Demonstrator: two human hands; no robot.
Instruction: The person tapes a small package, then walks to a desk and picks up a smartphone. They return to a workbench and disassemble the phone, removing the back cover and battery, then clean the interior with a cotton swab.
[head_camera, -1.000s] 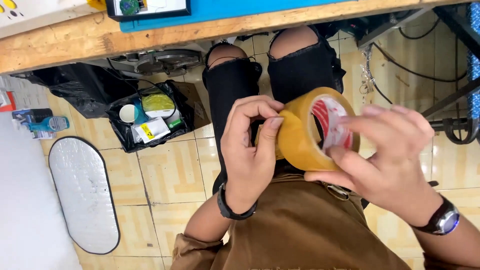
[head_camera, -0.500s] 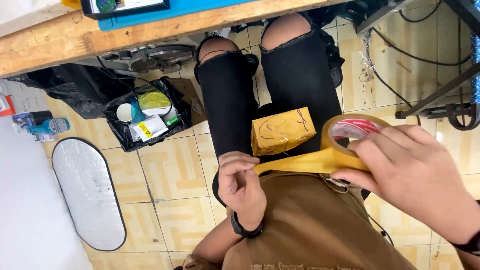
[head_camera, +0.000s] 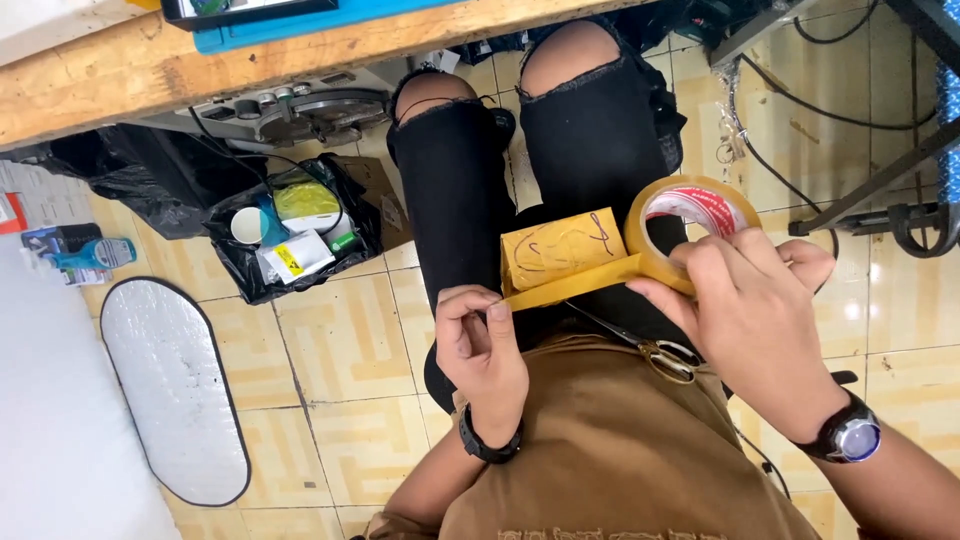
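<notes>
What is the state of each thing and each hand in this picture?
Tape roll: gripped by right hand, strip pulled out.
Strip: stretched, end pinched by left hand.
Packet: wrapped, on lap.
Scissors: lying on lap.
Bag: open, full.

Beige patterned tile floor (head_camera: 340, 340); wooden workbench edge (head_camera: 150, 70) above; black bin bag (head_camera: 290, 235); grey oval mat (head_camera: 170, 390).

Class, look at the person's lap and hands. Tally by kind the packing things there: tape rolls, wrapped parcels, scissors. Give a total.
Tape rolls: 1, the brown tape roll held in the right hand
Wrapped parcels: 1, the yellow parcel on the lap
Scissors: 1, the scissors on the lap
Total: 3
</notes>
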